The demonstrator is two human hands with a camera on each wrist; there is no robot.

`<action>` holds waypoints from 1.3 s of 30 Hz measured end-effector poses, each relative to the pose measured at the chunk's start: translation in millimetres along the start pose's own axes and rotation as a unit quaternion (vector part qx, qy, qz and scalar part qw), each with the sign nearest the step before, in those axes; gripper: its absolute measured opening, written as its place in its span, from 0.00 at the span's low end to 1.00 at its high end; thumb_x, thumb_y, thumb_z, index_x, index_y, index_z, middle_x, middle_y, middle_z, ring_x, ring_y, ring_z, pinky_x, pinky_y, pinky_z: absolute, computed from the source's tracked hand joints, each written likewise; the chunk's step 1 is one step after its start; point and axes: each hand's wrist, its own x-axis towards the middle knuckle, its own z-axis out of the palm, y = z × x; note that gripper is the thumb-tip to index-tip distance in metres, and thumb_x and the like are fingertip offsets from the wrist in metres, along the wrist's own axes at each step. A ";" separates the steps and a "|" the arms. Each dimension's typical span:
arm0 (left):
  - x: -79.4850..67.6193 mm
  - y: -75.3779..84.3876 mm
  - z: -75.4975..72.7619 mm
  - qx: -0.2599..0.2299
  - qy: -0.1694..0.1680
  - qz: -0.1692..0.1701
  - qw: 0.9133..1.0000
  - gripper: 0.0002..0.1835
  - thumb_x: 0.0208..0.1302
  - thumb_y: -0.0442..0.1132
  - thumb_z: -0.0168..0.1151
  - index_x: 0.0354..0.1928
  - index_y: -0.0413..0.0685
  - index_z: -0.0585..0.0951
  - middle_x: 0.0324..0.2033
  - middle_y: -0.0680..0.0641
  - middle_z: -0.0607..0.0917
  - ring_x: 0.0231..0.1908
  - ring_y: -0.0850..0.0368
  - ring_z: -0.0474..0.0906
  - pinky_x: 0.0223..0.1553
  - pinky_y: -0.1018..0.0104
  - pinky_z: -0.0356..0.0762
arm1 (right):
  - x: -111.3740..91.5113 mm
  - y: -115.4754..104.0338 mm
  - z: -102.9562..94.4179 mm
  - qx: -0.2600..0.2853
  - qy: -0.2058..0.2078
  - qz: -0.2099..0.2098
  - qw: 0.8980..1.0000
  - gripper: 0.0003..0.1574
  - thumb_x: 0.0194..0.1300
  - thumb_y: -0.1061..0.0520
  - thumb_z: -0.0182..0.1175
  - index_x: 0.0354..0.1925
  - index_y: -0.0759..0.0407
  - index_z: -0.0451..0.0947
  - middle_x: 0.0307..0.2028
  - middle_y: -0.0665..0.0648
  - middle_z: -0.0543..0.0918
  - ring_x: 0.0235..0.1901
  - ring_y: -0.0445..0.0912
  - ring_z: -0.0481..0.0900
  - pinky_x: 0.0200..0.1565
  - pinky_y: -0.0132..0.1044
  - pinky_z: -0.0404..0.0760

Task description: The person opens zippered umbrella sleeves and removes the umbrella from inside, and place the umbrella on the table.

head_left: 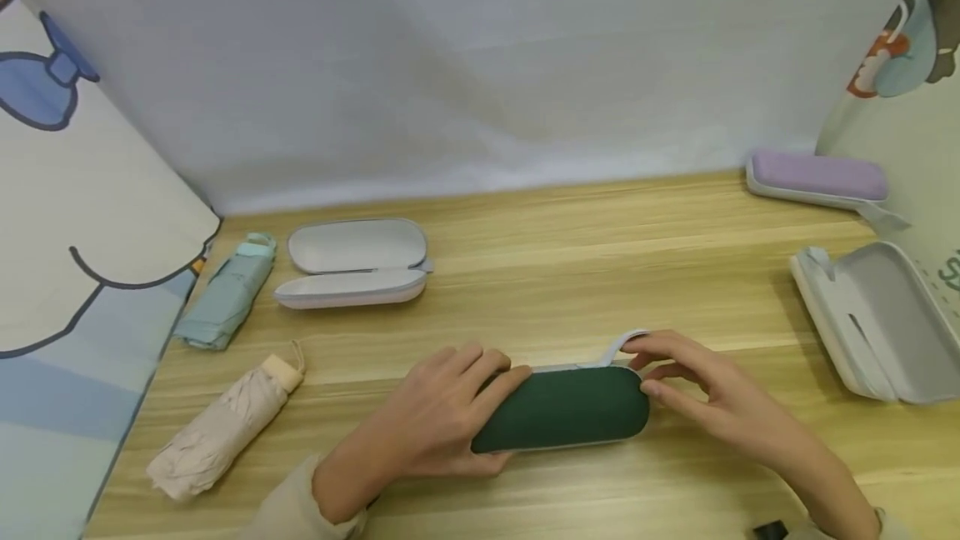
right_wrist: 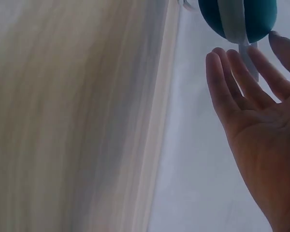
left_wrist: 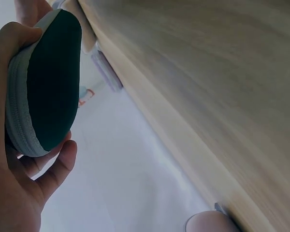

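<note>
Green case (head_left: pixel 566 408) is front and centre, over the wood table (head_left: pixel 585 273) and between both hands. Can't tell from these views whether its underside touches the surface. It looks closed; the pale zip band (left_wrist: pixel 21 104) shows along the edge in the left wrist view.

Left hand (head_left: pixel 438 415): clamped on the case's left end, fingers over the far side, thumb along the near side. Right hand (head_left: pixel 708 386): at the other end, fingers loosely extended and apart from the thumb — thumb tip touches the case, index finger right by the light strap (head_left: pixel 618 348) (can't tell how firmly it bears on it).

Rest of the table: pale case (head_left: pixel 356 247) lying open at back left, teal umbrella (head_left: pixel 228 294) just beside it, beige umbrella (head_left: pixel 221 432) nearer the person. Right side — purple case (head_left: pixel 817 176) at the back, closed; white case (head_left: pixel 900 307) in front of it, open.
</note>
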 end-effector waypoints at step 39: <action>-38.4 -3.0 7.9 -0.095 -0.159 -0.109 0.977 0.46 0.62 0.67 0.71 0.75 0.50 0.69 0.60 0.48 0.77 0.56 0.54 0.75 0.54 0.57 0.81 | 62.3 18.3 7.0 0.042 -0.180 0.081 0.979 0.13 0.79 0.57 0.57 0.56 0.56 0.83 0.49 0.51 0.88 0.49 0.37 0.84 0.52 0.33 0.83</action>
